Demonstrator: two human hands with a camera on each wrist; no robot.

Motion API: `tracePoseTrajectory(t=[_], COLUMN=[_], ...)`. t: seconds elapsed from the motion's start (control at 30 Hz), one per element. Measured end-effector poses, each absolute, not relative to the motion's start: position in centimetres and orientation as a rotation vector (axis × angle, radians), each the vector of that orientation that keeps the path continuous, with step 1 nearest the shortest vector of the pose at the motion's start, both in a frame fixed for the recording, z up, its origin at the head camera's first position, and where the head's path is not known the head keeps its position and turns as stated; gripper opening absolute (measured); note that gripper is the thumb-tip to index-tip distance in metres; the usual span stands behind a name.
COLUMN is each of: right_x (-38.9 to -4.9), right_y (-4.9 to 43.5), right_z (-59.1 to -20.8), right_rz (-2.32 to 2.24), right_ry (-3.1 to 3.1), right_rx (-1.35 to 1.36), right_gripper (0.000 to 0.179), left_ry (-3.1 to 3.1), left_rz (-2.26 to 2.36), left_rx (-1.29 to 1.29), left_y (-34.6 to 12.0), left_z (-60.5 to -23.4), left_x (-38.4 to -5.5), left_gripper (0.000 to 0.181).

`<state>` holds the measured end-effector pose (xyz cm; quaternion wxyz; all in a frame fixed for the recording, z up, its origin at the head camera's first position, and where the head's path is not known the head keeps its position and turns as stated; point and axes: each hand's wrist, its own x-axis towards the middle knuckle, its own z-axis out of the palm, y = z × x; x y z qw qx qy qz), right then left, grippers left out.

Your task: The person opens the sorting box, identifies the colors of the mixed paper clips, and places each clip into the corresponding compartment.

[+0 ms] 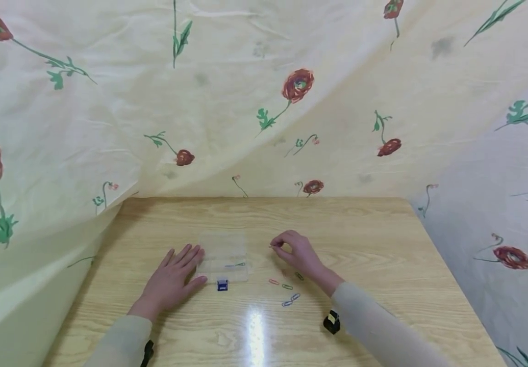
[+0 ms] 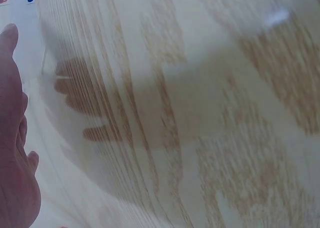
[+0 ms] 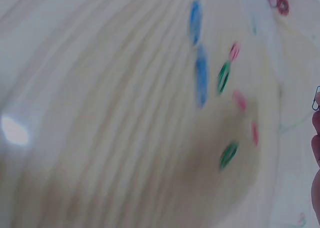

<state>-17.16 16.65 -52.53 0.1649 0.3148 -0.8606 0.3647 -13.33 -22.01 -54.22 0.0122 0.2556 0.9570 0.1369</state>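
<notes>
Below frame centre, we find the right hand point(image 1: 299, 253) pinching a looped wire clip point(image 1: 271, 246), colour unclear, and advise light pressure while the flat, spread left hand point(image 1: 172, 280) steadies the clear rectangular plastic box point(image 1: 222, 250).

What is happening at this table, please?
A person's right hand pinches a paper clip over the table. The left hand lies with fingers spread at the left edge of a clear plastic case. What look like clips show in the case; more loose clips lie nearer the person.
</notes>
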Motion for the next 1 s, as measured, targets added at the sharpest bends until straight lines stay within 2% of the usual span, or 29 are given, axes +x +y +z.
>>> tracePoseTrajectory(t=[0.5, 1.0], right_x=[-18.0, -18.3], right_y=[7.4, 6.0], right_z=[-52.7, -53.7], right_rz=[1.180, 1.118], right_ry=[-2.621, -2.795], right_rx=[0.996, 0.964], right_gripper=[0.009, 0.010], left_ry=[2.953, 2.943], left_rz=[0.414, 0.400], left_rx=[0.753, 0.753], left_y=[-21.7, -21.7], left_z=[-53.8, -53.7], left_x=[-13.4, -13.7], left_gripper=[0.077, 0.078])
